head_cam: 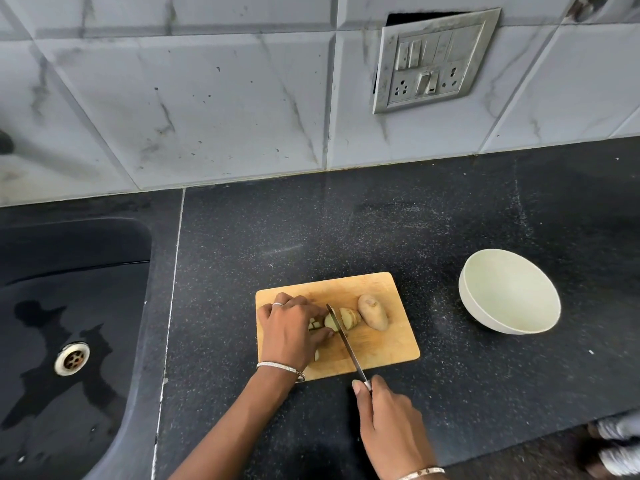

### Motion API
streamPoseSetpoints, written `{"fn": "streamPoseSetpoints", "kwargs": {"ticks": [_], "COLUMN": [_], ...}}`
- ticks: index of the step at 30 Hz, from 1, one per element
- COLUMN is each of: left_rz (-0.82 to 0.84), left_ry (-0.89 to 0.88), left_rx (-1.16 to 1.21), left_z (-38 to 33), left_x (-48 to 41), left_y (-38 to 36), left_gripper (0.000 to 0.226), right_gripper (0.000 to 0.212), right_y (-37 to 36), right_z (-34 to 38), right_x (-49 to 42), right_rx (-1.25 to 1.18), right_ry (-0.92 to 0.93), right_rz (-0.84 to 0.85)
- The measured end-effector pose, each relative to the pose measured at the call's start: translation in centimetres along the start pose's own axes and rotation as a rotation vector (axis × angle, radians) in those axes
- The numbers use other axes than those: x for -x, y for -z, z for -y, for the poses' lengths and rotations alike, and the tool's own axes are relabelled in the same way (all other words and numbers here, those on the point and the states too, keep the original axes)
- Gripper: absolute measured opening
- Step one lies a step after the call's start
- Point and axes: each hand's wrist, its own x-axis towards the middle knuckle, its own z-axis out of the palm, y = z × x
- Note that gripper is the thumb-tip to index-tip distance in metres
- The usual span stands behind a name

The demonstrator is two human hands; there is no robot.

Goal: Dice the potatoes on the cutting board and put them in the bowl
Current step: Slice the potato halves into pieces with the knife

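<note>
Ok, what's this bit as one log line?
left hand holds cut potato | right hand cuts with knife | whole potato waits | bowl empty

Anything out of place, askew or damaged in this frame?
Yes: the switch plate on the tiled wall sits crooked, with a dark gap open above its top edge. Work on the cutting board looks orderly.

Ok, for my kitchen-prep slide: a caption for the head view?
Left hand holds a half-cut potato on the cutting board, right hand slices it with a knife; bowl stands empty.
</note>
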Motion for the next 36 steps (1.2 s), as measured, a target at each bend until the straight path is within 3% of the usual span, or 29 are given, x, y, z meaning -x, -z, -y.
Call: {"fn": "streamPoseSetpoints", "kwargs": {"ticks": [8, 22, 36], "left_rz": [0.013, 0.025, 0.042], "left_ry": [-0.001, 0.014, 0.002], "left_rx": [-0.040, -0.062, -0.103], "left_z": [-0.1, 0.1, -0.6], "left_x": [-0.2, -0.4, -0.4], "left_y": [0.3, 0.3, 1.0], "left_gripper": [0.034, 0.037, 0.032], "right_gripper": [0.035, 0.033, 0.035], "right_y": [-0.1, -0.6, -0.1], "right_z": [2.2, 2.1, 2.7], "right_x": [-0.1, -0.3, -0.4], "right_rx": [0.110, 0.043, 0.158], "right_ry": [-0.042, -0.024, -0.041], "right_rz": [-0.017, -0.038, -0.044]}}
